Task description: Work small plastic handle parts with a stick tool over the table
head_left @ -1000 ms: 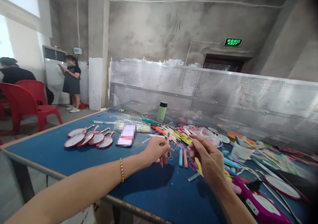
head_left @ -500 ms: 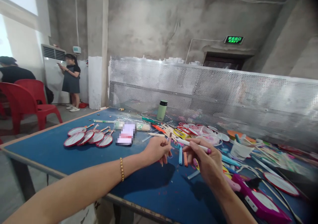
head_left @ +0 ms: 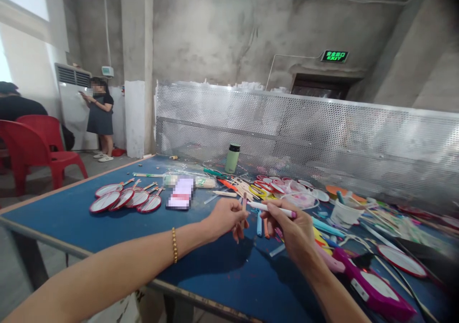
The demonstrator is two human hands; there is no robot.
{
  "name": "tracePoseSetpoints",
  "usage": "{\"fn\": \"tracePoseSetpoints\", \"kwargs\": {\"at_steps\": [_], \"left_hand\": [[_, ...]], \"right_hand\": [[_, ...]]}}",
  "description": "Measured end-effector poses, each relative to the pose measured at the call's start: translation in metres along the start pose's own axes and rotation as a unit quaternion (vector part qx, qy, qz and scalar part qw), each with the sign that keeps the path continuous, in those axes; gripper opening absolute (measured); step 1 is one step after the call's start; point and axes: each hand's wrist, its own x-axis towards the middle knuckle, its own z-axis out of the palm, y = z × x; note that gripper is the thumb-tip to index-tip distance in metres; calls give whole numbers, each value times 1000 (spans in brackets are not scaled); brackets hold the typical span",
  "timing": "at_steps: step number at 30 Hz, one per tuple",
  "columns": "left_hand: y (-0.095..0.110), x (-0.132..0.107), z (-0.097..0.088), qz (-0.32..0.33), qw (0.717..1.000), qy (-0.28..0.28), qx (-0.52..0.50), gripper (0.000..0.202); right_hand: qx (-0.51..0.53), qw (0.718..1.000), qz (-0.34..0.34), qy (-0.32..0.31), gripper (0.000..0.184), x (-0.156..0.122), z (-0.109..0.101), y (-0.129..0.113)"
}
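My left hand (head_left: 226, 219), with a gold bead bracelet at the wrist, pinches a flat wooden craft stick (head_left: 244, 200) that stands nearly upright. In my right hand (head_left: 294, 228) is a white marker (head_left: 275, 208) with a purple end, held like a pen. Its tip points left at the stick, close to it or touching; I cannot tell which. Beneath the hands, a blue pen-like stick (head_left: 259, 223) and an orange one (head_left: 266, 228) lie on the blue table (head_left: 211, 275).
Round red-rimmed fans (head_left: 138, 198) lie at the left beside a phone (head_left: 181, 193). A green bottle (head_left: 233, 158) stands behind. Craft pieces, a white cup (head_left: 344, 214) and a purple power strip (head_left: 375, 285) crowd the right. A perforated metal panel (head_left: 287, 132) borders the table's back.
The marker has moved left, bringing its tip up to the stick. My left hand still holds the stick upright. The whole view has shifted slightly.
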Motion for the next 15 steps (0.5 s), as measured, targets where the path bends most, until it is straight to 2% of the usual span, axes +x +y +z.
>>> {"fn": "tracePoseSetpoints", "kwargs": {"at_steps": [5,11,15], "left_hand": [[-1,2,0,-9,1000,3,-7,11],[14,-5,6,-16,1000,19,-2,13],[20,-10,12,-2,1000,16,14,18]], "right_hand": [[-13,1000,-1,1,27,-1,-1,-2],[19,999,-12,29,28,-1,-3,-3],[29,999,-9,35,27,-3,-1,-13]]}}
